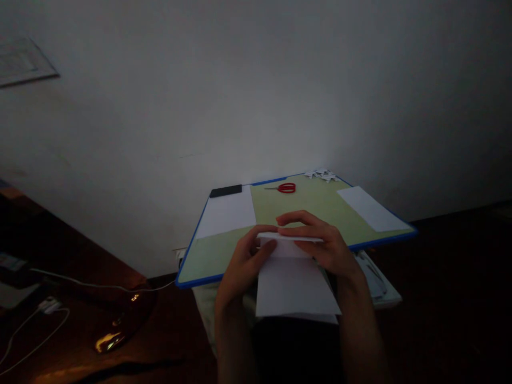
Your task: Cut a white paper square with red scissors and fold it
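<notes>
Both my hands hold a white sheet of paper [294, 285] at the near edge of a green board with a blue rim [208, 253]. My left hand [242, 264] pinches the sheet's left side near its top fold. My right hand [320, 240] curls over the folded top edge, fingers on top. The lower part of the sheet hangs toward me over my lap.
On the board lie red-handled scissors [286, 188], a dark flat object [226, 190], a white sheet [228, 212] at left, a white strip [370, 208] at right and small paper cut-outs [322, 174]. A white wall stands behind. Cables [44, 309] lie on the dark floor at left.
</notes>
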